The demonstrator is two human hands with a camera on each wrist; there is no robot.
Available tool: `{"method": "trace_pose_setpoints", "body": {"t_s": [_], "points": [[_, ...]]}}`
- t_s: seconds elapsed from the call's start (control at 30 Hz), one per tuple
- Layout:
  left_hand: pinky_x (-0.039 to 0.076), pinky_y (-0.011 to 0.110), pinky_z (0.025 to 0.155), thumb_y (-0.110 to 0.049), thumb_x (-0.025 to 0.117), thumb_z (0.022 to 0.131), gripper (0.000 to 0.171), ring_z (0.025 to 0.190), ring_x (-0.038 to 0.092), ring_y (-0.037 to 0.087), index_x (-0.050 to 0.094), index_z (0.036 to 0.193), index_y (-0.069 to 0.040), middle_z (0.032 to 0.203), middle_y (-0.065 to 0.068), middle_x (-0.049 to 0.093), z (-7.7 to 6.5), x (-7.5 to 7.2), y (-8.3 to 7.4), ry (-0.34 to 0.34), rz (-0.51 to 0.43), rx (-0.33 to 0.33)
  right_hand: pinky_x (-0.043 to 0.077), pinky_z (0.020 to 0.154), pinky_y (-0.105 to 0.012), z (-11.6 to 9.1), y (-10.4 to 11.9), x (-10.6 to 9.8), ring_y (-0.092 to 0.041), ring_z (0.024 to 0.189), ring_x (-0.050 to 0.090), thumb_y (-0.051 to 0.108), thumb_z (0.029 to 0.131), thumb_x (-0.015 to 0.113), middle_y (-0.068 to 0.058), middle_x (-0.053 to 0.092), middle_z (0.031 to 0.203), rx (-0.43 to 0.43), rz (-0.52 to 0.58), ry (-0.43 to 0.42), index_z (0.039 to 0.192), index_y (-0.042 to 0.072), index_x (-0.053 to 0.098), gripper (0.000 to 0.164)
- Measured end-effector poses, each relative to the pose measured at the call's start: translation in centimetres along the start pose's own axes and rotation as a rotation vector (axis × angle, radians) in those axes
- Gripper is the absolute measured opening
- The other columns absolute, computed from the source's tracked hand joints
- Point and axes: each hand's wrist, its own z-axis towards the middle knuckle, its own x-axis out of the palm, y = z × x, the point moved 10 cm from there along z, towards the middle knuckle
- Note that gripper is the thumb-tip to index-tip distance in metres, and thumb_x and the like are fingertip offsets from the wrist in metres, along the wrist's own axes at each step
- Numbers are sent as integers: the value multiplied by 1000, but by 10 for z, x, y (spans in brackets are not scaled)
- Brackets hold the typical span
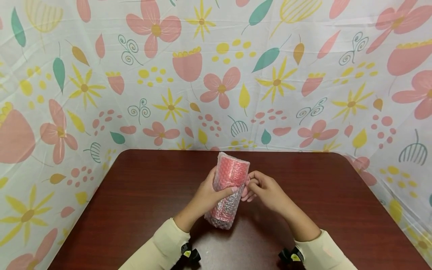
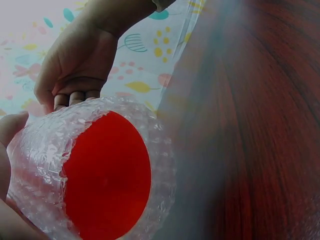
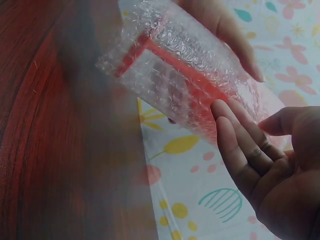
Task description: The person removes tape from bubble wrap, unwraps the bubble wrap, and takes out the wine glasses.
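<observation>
A red cylinder point(image 2: 110, 175) in clear bubble wrap point(image 1: 229, 204) is held tilted above the table. My left hand point(image 1: 209, 191) grips it from the left side, its thumb across the front and its other fingers hidden behind. In the left wrist view the cylinder's flat red end shows inside the wrap's open rim. At the wrapped cylinder's right side is my right hand point(image 1: 264, 189), thumb and forefinger bent together at the wrap's edge. In the right wrist view its other fingers point(image 3: 245, 145) extend along the wrap, near a straight red strip point(image 3: 185, 67) under the plastic.
The dark reddish-brown table point(image 1: 145, 187) has rounded far corners. A white cloth point(image 1: 249, 90) printed with flowers and leaves hangs behind it and along both sides. Black straps with small devices point(image 1: 190, 253) sit at both wrists, by the cream sleeves point(image 1: 162, 240).
</observation>
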Motion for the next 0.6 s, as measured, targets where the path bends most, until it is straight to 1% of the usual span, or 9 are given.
{"method": "trace_pose_setpoints", "body": {"t_s": [0.07, 0.17, 0.4, 0.5, 0.6], "points": [[53, 45, 97, -46, 79, 84, 93, 121, 60, 25, 24, 158, -34, 144, 5, 53, 0, 1, -1, 15, -25, 6, 61, 69, -44, 0, -1, 0, -29, 75, 75, 10, 106, 45, -21, 71, 85, 2, 5, -6, 113, -6, 54, 19], [52, 46, 99, -44, 80, 85, 95, 125, 58, 25, 21, 158, -34, 146, 5, 51, 0, 2, -1, 32, -39, 5, 61, 68, -44, 0, -2, -2, -28, 72, 74, 8, 106, 43, -23, 70, 84, 6, 3, -21, 114, -7, 54, 19], [52, 48, 98, -43, 81, 84, 99, 127, 56, 27, 14, 157, -43, 148, 7, 49, 0, 6, 6, 62, -58, -30, 61, 66, -42, -1, -4, -3, -26, 69, 73, 7, 106, 41, -23, 69, 83, 17, -5, -28, 116, -7, 54, 21], [53, 47, 98, -42, 82, 82, 101, 127, 56, 27, 15, 157, -43, 148, 7, 49, 1, 5, 6, 53, -63, -18, 61, 66, -41, 0, -4, -3, -25, 69, 73, 7, 106, 42, -25, 68, 83, 9, -6, -25, 116, -9, 54, 22], [53, 47, 97, -40, 84, 81, 99, 126, 56, 26, 20, 157, -40, 146, 5, 50, 1, 1, 6, 18, -65, -7, 61, 67, -40, 0, -5, -3, -26, 72, 73, 8, 107, 42, -25, 68, 85, -3, 4, -18, 117, -8, 52, 22]]}}
